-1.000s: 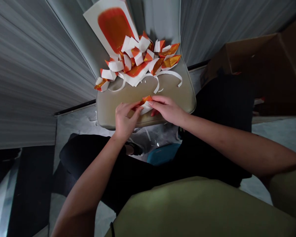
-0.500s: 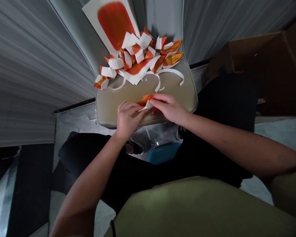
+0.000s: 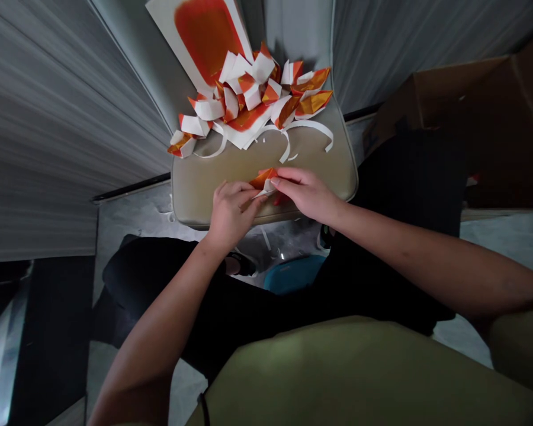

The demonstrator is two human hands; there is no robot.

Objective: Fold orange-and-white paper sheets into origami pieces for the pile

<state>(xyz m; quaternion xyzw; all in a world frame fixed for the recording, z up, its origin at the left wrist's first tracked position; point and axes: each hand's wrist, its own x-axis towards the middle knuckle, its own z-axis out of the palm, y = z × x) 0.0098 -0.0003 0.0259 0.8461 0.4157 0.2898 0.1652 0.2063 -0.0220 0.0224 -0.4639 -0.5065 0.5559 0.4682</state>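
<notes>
Between my two hands is a small folded paper piece point(image 3: 265, 178), orange and gold on one face and white on the other. My left hand point(image 3: 234, 213) pinches its left end between thumb and fingers. The right end is gripped by my right hand point(image 3: 305, 190), with the thumb pressed on the white part and the fingers behind it. Both hands are over the front part of a beige padded chair seat point(image 3: 204, 192). Farther back on the seat lies a heap of similar folded paper pieces point(image 3: 253, 83), several of them boat-shaped.
A stack of white sheets with an orange print point(image 3: 211, 41) leans at the chair back. Curled white paper strips point(image 3: 308, 125) lie on the seat. An open cardboard box point(image 3: 462, 89) is at the right; a blue object point(image 3: 295, 274) is on the floor.
Both hands keep hold of the folded paper in nearly the same place. The left fingers have shifted slightly along it, and the camera view has moved a little.
</notes>
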